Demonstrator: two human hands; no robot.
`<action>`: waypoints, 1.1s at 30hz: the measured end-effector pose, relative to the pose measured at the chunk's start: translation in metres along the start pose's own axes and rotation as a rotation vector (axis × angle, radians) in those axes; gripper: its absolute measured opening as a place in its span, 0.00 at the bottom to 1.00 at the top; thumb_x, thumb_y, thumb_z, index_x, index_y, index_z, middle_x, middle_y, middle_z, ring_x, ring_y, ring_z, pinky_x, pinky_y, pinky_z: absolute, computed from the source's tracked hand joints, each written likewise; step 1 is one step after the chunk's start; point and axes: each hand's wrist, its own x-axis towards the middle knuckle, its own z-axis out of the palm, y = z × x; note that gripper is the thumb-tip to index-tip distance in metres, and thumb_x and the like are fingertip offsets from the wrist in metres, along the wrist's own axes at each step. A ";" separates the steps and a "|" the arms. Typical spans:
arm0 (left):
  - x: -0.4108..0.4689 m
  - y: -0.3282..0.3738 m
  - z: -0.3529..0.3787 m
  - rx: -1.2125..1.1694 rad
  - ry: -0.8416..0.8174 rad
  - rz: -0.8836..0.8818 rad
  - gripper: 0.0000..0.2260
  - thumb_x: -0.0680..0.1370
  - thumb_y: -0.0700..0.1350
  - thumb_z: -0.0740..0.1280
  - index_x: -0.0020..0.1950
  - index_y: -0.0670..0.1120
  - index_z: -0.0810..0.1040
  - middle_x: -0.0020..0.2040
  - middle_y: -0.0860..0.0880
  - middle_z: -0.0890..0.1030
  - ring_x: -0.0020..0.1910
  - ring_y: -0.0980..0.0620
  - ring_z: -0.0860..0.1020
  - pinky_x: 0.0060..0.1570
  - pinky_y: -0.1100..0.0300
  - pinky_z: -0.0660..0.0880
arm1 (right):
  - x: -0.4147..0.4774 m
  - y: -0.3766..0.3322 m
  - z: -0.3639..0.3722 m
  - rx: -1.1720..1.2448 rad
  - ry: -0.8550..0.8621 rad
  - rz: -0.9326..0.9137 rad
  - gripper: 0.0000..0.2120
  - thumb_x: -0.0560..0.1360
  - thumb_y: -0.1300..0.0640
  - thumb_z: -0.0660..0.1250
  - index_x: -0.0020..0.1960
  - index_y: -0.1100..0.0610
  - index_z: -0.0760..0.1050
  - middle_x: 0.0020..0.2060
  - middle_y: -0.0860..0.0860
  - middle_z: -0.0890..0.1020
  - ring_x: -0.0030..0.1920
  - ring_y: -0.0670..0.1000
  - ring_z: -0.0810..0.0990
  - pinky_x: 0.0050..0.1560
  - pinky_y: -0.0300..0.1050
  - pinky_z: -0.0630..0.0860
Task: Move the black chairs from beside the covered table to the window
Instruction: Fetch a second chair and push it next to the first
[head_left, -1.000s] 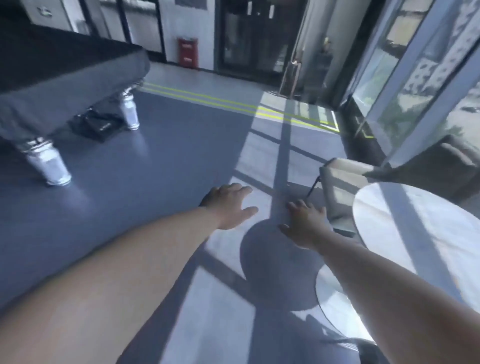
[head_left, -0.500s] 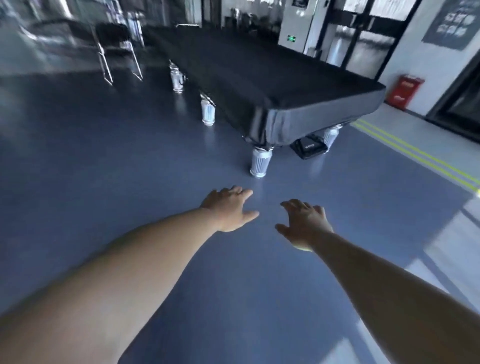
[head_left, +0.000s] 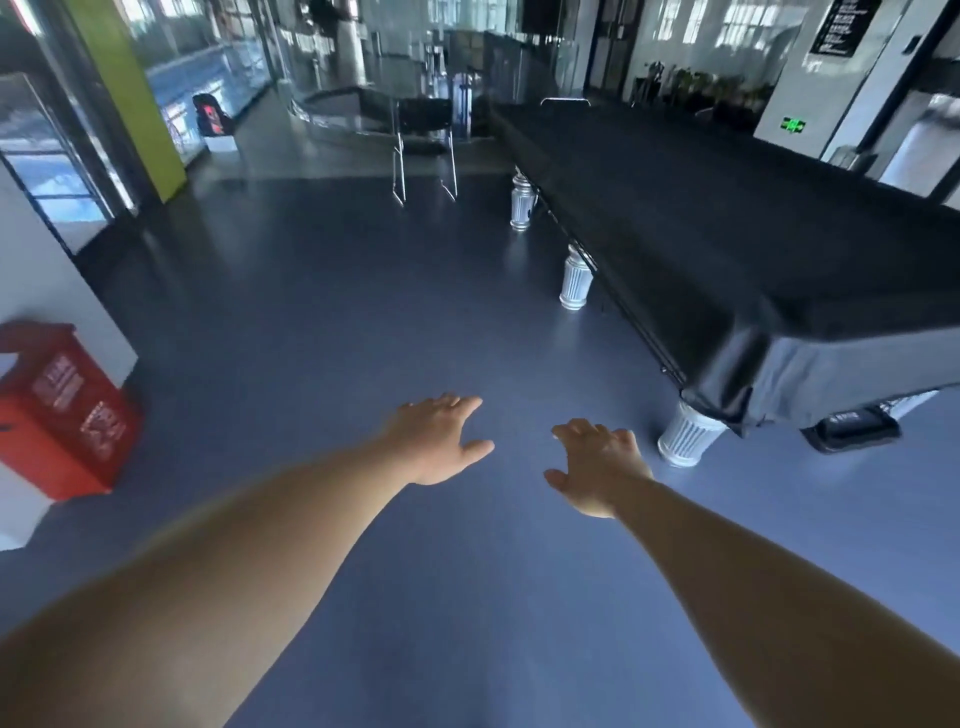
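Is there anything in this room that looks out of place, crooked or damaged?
Nothing looks spilled or broken. The black chair stands upright by the far end of the covered table. Only the cover's near corner is bunched, hanging over a white leg.

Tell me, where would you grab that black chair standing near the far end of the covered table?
Probably the top edge of the backrest of the black chair, one hand at each corner: it is the highest, widest part, while the thin chrome legs sit low. Come from the open floor on this side, since the covered table stands close on its right.
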 end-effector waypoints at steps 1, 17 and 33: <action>0.026 -0.017 -0.009 -0.006 -0.001 -0.021 0.32 0.81 0.66 0.54 0.81 0.53 0.55 0.79 0.51 0.63 0.74 0.45 0.66 0.71 0.48 0.63 | 0.037 0.002 -0.012 0.007 -0.003 -0.009 0.29 0.81 0.39 0.56 0.78 0.50 0.59 0.73 0.49 0.66 0.70 0.53 0.68 0.68 0.52 0.61; 0.402 -0.351 -0.120 -0.042 0.037 -0.197 0.34 0.79 0.69 0.53 0.81 0.55 0.53 0.79 0.51 0.63 0.74 0.44 0.66 0.70 0.47 0.65 | 0.558 -0.074 -0.174 -0.013 0.001 -0.132 0.29 0.80 0.44 0.58 0.79 0.48 0.58 0.76 0.48 0.65 0.74 0.52 0.64 0.71 0.50 0.58; 0.854 -0.608 -0.234 0.009 0.010 -0.175 0.33 0.79 0.69 0.54 0.80 0.54 0.55 0.77 0.50 0.66 0.71 0.45 0.70 0.68 0.49 0.66 | 1.061 -0.081 -0.310 0.056 0.021 -0.146 0.29 0.81 0.41 0.59 0.78 0.50 0.60 0.75 0.49 0.66 0.72 0.55 0.67 0.70 0.52 0.61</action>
